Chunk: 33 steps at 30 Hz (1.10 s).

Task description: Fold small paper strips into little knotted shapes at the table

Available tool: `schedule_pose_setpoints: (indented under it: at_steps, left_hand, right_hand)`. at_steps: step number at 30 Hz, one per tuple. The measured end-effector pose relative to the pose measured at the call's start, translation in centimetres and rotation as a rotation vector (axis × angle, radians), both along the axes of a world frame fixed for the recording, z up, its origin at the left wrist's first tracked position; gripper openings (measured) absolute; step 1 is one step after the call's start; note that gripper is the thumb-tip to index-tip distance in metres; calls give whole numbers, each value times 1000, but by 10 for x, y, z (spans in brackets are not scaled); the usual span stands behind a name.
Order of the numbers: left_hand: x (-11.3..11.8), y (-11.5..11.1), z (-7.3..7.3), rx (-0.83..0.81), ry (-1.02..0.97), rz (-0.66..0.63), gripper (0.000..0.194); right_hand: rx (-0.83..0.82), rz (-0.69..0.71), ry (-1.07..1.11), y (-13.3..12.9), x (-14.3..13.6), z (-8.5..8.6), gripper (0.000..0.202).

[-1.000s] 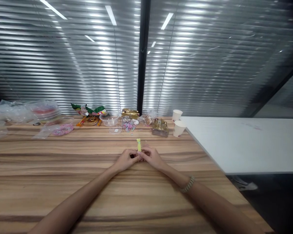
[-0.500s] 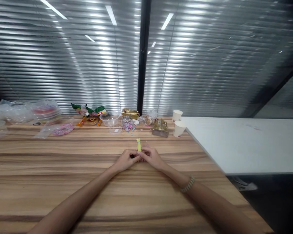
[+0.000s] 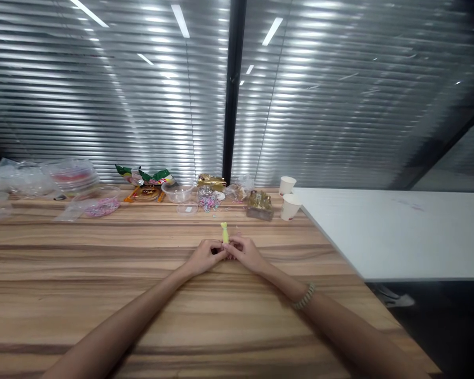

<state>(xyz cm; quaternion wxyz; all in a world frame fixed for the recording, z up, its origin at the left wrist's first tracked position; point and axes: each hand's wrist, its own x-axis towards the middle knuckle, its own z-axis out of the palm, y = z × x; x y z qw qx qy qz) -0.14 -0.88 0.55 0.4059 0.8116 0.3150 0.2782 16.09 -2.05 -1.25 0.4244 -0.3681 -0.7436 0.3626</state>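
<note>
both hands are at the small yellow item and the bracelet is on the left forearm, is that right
Not quite: the bracelet is on the right forearm, not the left, as the head view shows. The left hand and right hand are indeed at the small yellow item.

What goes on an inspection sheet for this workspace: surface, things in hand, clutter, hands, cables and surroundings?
Surface: striped wooden table, with a white table adjoining at right.
Things in hand: small yellow item, narrow-necked, upright; too small to identify.
Clutter: along the table's far side, clear plastic packaging, green packet, clear bowl, gold package, two paper cups.
Hands: left hand and right hand meet at the item's lower end, fingertips closed on it; some fingers hidden. A bracelet circles the right forearm.
Cables: nothing seen.
Surroundings: horizontal blinds behind the tables, split by a dark post; dark floor at lower right.
</note>
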Motion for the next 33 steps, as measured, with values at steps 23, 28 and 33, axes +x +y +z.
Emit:
schedule_pose_setpoints:
  at_steps: [23, 28, 33]
  left_hand:
    - [-2, -4, 6, -20, 45, -102, 30]
    - [-7, -3, 8, -130, 76, -119, 25]
    - [-6, -2, 7, -124, 56, -66, 27]
  right_hand:
    - [-240, -68, 244, -2, -3, 1, 34]
    - [-291, -90, 317, -2, -3, 4, 34]
    - [-394, -95, 496, 4, -4, -1, 26]
